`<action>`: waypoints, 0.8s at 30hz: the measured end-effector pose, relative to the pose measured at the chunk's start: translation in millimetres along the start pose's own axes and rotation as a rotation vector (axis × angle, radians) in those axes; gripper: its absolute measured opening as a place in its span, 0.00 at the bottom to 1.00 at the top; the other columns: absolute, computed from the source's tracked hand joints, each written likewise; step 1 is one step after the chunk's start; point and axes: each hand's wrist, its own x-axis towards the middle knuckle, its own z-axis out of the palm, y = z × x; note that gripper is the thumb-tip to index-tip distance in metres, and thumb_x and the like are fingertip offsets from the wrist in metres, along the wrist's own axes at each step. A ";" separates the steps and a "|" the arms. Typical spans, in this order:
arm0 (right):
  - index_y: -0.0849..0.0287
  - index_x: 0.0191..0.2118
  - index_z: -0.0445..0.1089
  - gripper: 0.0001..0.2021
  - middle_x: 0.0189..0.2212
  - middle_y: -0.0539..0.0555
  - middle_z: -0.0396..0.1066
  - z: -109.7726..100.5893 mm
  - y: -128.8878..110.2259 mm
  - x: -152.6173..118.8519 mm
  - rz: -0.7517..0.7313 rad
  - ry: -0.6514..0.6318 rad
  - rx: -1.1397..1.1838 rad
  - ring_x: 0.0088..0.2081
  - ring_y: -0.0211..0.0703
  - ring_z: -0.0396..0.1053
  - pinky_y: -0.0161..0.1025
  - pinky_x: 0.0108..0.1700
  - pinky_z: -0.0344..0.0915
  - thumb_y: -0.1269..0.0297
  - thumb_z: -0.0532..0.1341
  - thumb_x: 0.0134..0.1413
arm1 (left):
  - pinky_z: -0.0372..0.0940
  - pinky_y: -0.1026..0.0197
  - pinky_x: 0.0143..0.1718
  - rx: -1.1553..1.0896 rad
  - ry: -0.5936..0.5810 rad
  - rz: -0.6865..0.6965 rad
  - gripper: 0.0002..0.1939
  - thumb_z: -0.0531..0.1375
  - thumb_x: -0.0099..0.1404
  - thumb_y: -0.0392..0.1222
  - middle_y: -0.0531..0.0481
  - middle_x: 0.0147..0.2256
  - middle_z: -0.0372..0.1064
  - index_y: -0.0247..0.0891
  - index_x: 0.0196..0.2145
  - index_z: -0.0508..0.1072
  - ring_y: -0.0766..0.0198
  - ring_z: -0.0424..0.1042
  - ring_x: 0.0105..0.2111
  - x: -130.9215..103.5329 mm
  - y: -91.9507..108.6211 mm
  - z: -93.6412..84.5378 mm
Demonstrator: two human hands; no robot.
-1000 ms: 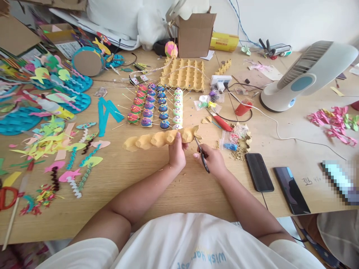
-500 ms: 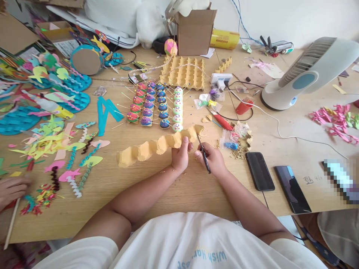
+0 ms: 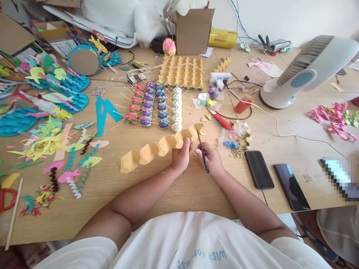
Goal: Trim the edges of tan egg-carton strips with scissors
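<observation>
Table [image 3: 182, 198], near edge: left hand [image 3: 180, 159] grips a carton strip [image 3: 150, 152], right hand [image 3: 213, 160] grips scissors [image 3: 205, 157] at its end (trimming seems unfinished; four painted rows [image 3: 161, 106] look done).

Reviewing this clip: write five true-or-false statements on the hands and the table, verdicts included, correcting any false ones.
1. The left hand holds a yellowish carton strip. True.
2. The right hand holds a phone. False: the right hand holds a dark cutting tool.
3. The egg tray lies beyond the hands. True.
4. The fan stands left of the egg tray. False: the fan stands to its right.
5. The white row is the rightmost of the painted rows. True.
</observation>
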 end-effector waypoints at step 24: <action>0.55 0.31 0.67 0.27 0.21 0.47 0.65 -7.8 -1.1 6.9 -0.030 0.021 -0.017 0.24 0.37 0.61 0.34 0.29 0.55 0.33 0.58 0.58 | 0.61 0.61 0.31 -0.118 -0.042 -0.016 0.28 0.63 0.63 0.67 0.53 0.21 0.64 0.40 0.23 0.68 0.67 0.63 0.24 -1.6 0.2 -0.6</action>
